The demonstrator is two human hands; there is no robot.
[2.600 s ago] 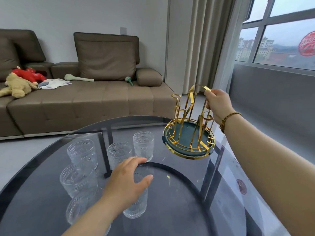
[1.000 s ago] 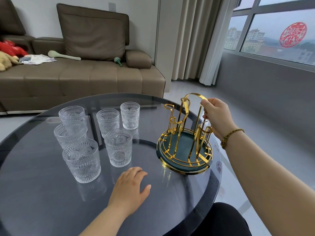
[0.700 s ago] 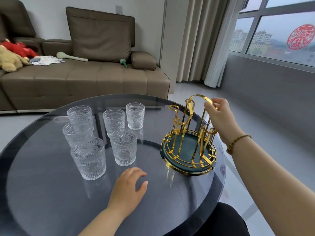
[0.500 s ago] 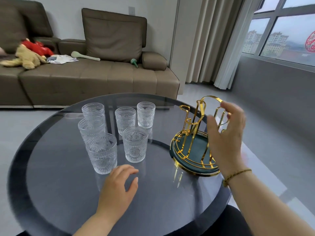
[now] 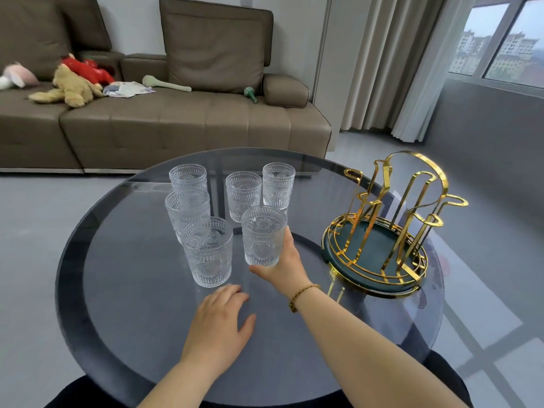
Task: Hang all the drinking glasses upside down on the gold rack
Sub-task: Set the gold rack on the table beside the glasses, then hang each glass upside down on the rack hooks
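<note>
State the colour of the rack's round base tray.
Dark teal green, edged by gold wire, on the rack; the head view shows it.

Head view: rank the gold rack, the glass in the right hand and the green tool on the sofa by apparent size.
1. gold rack
2. glass, held in the right hand
3. green tool, though it lies farther off, so its true size is unsure.

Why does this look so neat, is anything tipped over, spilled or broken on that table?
Nothing stands out. All six drinking glasses stand upright and dry on the glass table, and the gold rack sits level near its right edge, still empty. The right hand wraps one glass; the left hand rests flat.
</note>
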